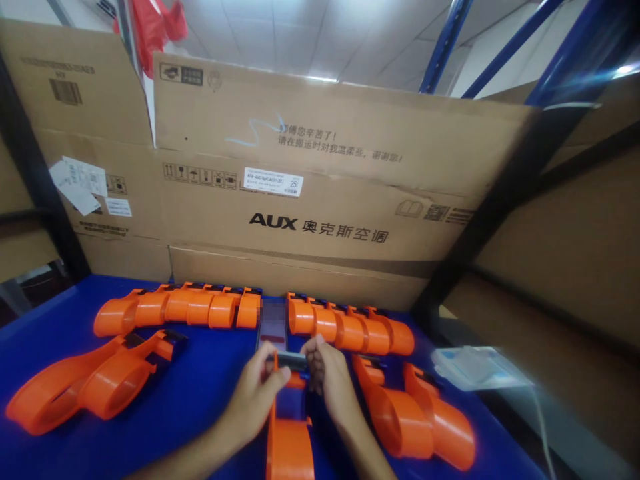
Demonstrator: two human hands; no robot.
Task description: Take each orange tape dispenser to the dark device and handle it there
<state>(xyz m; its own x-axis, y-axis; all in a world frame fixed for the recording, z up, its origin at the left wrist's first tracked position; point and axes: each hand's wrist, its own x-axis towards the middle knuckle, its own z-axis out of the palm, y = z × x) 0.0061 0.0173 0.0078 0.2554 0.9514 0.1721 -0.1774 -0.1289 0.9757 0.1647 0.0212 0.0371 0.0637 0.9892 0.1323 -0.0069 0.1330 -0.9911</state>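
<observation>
Orange tape dispenser (289, 440) lies bottom centre on the surface, right in front of the person, front end pointing away. Across that front end sits a small dark strip (291, 361), prob. the cutter piece; too blurred to be sure. Left hand (257, 393) and right hand (330, 380) are both curled nearly closed, thumb & fingertips pinching the strip from either side, knuckles almost touching.

Step in hand, as I read it: seating the strip on the dispenser's nose. That calls for keeping it level w/ even pressure from both thumbs, dispenser body held from sliding.

Around it:
- just beyond the hands, a dark blurred tray (273, 323)
- left row of dispensers (175, 310) and right row of dispensers (350, 327) either side of the tray, packed touching
- two more dispensers (90, 383) at left, another pair (415, 417) at right
- white packet (473, 367) at the right edge

Blue surface (200, 393) is backed by big AUX cardboard cartons (320, 200). Blue rack uprights (445, 47), a red plastic bag (155, 27) and ceiling tiles show above; looks like a stockroom.
</observation>
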